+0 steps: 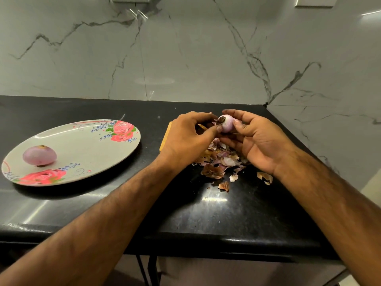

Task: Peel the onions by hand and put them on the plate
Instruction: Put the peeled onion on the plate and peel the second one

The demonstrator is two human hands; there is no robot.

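Black bench [226, 213] caught peel scraps [224, 159] below the right hand [259, 141], which clasped the onion [226, 123]. Left hand [185, 139] pinched its root end [221, 120] (likely stripping skin).

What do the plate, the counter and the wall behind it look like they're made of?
The plate looks like melamine or glazed ceramic, glossy with printed roses; I can't tell which. The counter seems to be polished dark granite, speckled and reflective. The wall looks like glossy marble or marble-look tile, with grey veins and a joint line.
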